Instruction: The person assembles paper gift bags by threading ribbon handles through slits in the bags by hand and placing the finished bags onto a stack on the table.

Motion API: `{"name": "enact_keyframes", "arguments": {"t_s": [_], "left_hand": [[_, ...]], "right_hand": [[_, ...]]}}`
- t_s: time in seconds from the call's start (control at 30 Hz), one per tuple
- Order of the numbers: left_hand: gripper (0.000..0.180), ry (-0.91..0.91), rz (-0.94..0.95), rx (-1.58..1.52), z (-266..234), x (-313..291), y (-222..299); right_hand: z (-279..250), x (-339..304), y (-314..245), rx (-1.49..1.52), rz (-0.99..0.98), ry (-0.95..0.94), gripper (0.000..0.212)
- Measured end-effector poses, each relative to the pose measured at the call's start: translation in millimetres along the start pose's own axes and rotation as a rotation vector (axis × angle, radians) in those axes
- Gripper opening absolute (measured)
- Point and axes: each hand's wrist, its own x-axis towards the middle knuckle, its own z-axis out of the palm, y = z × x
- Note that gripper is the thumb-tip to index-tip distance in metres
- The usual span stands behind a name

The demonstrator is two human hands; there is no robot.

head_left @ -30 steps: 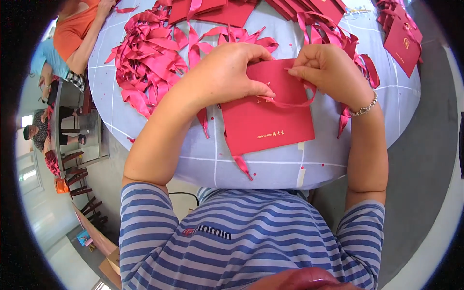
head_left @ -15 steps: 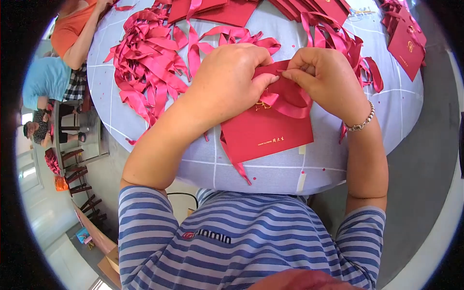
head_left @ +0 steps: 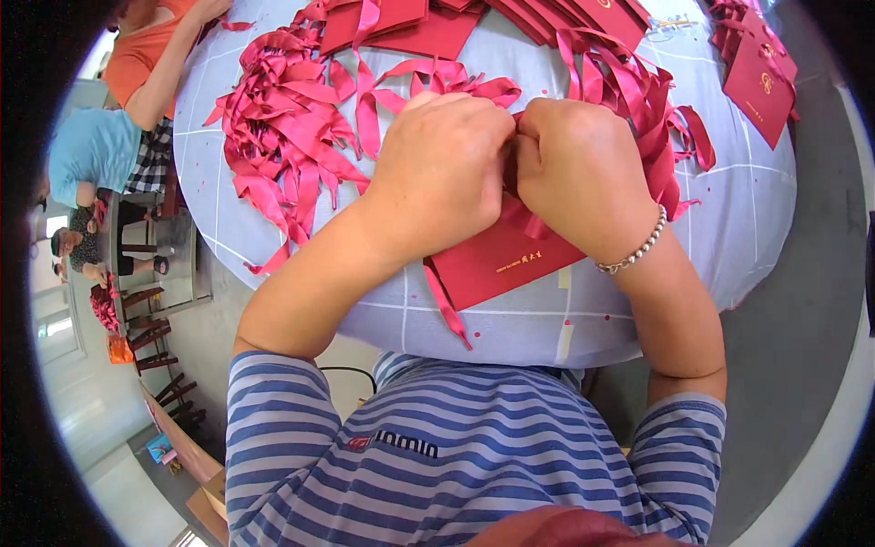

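Observation:
A flat red paper bag (head_left: 510,264) with small gold print lies at a slant on the table in front of me. A red ribbon (head_left: 444,305) hangs off its left side, its end near the table's front edge. My left hand (head_left: 447,173) is closed at the bag's upper part, fingers curled inward. Against it, knuckles nearly touching, my right hand (head_left: 583,173) is closed too. Both appear to grip ribbon at the bag's top, though the fingertips and what lies between them are hidden. A bit of ribbon shows below the right hand.
Loose red ribbons (head_left: 283,137) are heaped at the left. Red bags (head_left: 410,32) lie stacked at the back, more bags (head_left: 583,23) beside them with ribbons trailing. Another red bag (head_left: 761,82) sits at the right edge. People (head_left: 96,150) are off to the left.
My hands have come together and curled inward over the bag's top, hiding the gold emblem and ribbon loop seen before. The bag has turned slightly, its right side lifting away from me.

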Motion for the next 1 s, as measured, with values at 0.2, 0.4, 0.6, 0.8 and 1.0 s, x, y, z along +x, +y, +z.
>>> {"name": "enact_keyframes", "arguments": {"t_s": [0.2,0.4,0.6,0.8,1.0], "left_hand": [[0.01,0.031,-0.055,-0.078,-8.3,1.0,-8.7],[0.009,0.037,0.025,-0.071,-12.4,-0.1,-6.4],[0.018,0.046,0.215,0.028,-21.1,0.5,6.5],[0.033,0.074,0.416,0.115,-17.8,1.8,17.5],[0.028,0.047,0.432,0.115,-16.0,2.9,19.7]], "right_hand": [[-20.7,4.2,16.7,0.437,0.061,-0.217,0.012],[-23.5,4.9,14.4,0.265,-0.074,-0.063,0.009],[-36.9,10.7,33.5,0.521,-0.114,0.048,0.014],[-56.9,17.1,37.8,0.584,-0.015,-0.412,0.015],[-53.3,22.4,37.2,0.584,0.118,-0.663,0.015]]}}
